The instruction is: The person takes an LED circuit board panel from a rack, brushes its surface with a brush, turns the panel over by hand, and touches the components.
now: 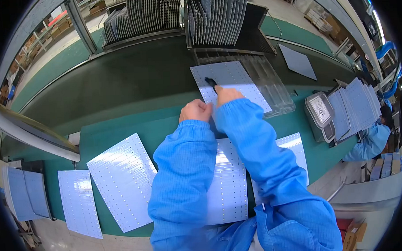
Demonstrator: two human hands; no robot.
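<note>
A white panel (pixel 235 79) dotted with rows of small marks lies partly over a clear ribbed plastic tray (pixel 271 84). Above this panel, my right hand (pixel 228 95) is closed around a small black hand tool (pixel 211 83), whose tip points to the far left over the panel. My left hand (pixel 196 111) is curled with the knuckles up, right at the panel's near left edge. What its fingers hold, if anything, is hidden. Both forearms, in blue sleeves, reach across a similar panel (pixel 230 182) on the green mat.
More dotted panels (pixel 122 182) lie along the mat's (pixel 107 125) near edge. Racks (pixel 153 13) full of upright boards stand at the back. At right are a lidded metal container (pixel 320 113), stacked panels (pixel 355 105) and another person's blue sleeve (pixel 371 140).
</note>
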